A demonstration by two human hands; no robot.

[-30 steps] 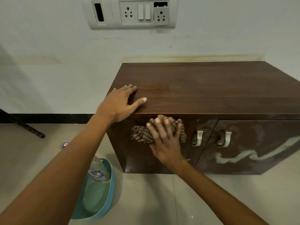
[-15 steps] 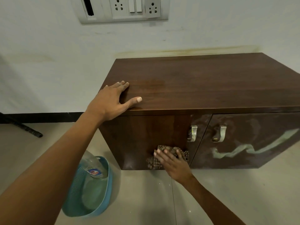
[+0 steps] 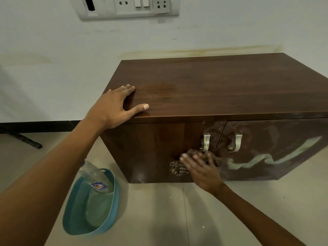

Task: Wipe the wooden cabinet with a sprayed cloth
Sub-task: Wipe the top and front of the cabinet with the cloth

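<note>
A low dark wooden cabinet [image 3: 213, 89] stands against the white wall, with two front doors and two metal handles. My left hand [image 3: 113, 109] lies flat and open on the top's near left corner. My right hand [image 3: 200, 167] presses a bunched brown checked cloth [image 3: 177, 168] against the lower part of the left door, just under the left handle [image 3: 206, 142]. My fingers cover most of the cloth. The right door [image 3: 276, 150] shows pale smeared streaks.
A teal plastic basket [image 3: 74, 215] sits on the tiled floor left of the cabinet, with a clear spray bottle [image 3: 95, 176] leaning in it. A switch and socket panel [image 3: 127, 6] hangs on the wall above. A dark rod [image 3: 21, 139] lies on the floor at far left.
My right hand slid the cloth from the top of the left door down to its bottom, then slightly up and right toward the handle. My left hand stayed on the cabinet top.
</note>
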